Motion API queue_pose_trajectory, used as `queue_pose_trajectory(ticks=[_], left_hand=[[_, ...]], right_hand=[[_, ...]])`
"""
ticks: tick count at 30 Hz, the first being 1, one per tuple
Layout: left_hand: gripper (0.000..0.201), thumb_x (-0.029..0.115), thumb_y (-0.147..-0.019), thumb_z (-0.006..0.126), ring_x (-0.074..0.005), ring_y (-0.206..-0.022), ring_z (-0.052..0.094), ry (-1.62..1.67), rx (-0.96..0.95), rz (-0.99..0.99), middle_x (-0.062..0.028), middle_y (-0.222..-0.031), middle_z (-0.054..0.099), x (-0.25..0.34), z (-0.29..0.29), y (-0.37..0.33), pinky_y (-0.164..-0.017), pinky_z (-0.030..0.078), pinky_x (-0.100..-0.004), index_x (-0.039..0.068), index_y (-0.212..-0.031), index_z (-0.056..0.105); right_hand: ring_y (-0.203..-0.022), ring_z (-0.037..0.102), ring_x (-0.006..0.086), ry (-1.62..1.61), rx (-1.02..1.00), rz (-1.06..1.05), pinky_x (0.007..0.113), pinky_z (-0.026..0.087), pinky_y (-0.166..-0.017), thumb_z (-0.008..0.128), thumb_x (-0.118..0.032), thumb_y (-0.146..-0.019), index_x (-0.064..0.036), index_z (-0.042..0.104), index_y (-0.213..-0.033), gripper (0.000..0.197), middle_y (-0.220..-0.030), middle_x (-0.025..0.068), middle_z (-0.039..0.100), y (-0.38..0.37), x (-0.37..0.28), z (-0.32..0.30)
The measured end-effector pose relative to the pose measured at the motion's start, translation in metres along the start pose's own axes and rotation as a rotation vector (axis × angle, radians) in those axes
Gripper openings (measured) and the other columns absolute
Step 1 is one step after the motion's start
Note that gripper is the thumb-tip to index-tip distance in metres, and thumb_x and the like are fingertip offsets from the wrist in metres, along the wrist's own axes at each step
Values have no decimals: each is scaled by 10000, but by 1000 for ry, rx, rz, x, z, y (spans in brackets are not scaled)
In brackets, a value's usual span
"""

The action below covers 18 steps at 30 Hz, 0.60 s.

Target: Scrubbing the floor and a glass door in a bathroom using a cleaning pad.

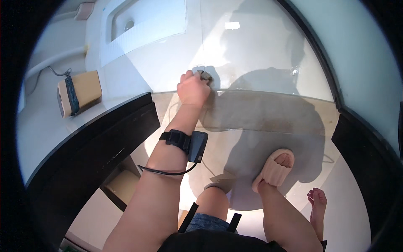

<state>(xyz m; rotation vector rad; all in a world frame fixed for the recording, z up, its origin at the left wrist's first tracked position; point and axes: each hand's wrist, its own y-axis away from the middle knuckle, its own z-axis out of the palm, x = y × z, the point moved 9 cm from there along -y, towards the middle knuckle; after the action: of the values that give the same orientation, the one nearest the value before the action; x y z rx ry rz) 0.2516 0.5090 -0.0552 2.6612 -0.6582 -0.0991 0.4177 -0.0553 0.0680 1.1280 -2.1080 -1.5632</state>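
My left hand [193, 88] reaches forward and is closed on a small grey-brown pad [205, 75], pressing it against the pale surface by the lower edge of a glass panel [260, 90]. A black wrist band with a small device and cable [191, 145] sits on that forearm. My right hand [317, 200] hangs low at the right beside my leg, fingers loosely bent, and nothing shows in it. My foot in a beige slipper [275, 168] rests on the wet tiled floor [247, 122].
A black frame [105, 134] runs diagonally on the left, and another dark frame [365, 147] stands on the right. A white basin-like fixture [138, 25] is at the upper left. A beige block with a dark strap [79, 90] lies on the white ledge.
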Motion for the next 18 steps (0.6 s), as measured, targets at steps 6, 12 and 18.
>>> queue_pose_trajectory(ticks=[6, 12, 18], left_hand=[[235, 259, -750, 586, -293, -845, 553, -63, 200, 106, -121, -873, 568, 19, -40, -61, -697, 474, -424, 44, -836, 632], [180, 195, -729, 583, -306, -809, 551, -114, 215, 291, -131, -831, 561, 15, -16, -11, -692, 487, -405, 55, -833, 624], [164, 185, -704, 583, -278, -858, 556, -164, 116, 208, -97, -881, 585, 14, -12, -39, -678, 463, -407, 57, -791, 636]], right_hand=[[-845, 569, 143, 51, 15, -20, 283, 446, -789, 529, -251, -907, -36, 568, -1025, 249, -928, 58, 592, -2, -5, -3], [-824, 564, 114, 33, -55, 11, 267, 451, -768, 503, -223, -919, -61, 561, -1029, 204, -905, 28, 588, -2, 0, 0], [-831, 565, 137, 38, 20, -78, 287, 449, -781, 527, -252, -902, -42, 572, -1011, 241, -920, 55, 589, -13, -13, -8]])
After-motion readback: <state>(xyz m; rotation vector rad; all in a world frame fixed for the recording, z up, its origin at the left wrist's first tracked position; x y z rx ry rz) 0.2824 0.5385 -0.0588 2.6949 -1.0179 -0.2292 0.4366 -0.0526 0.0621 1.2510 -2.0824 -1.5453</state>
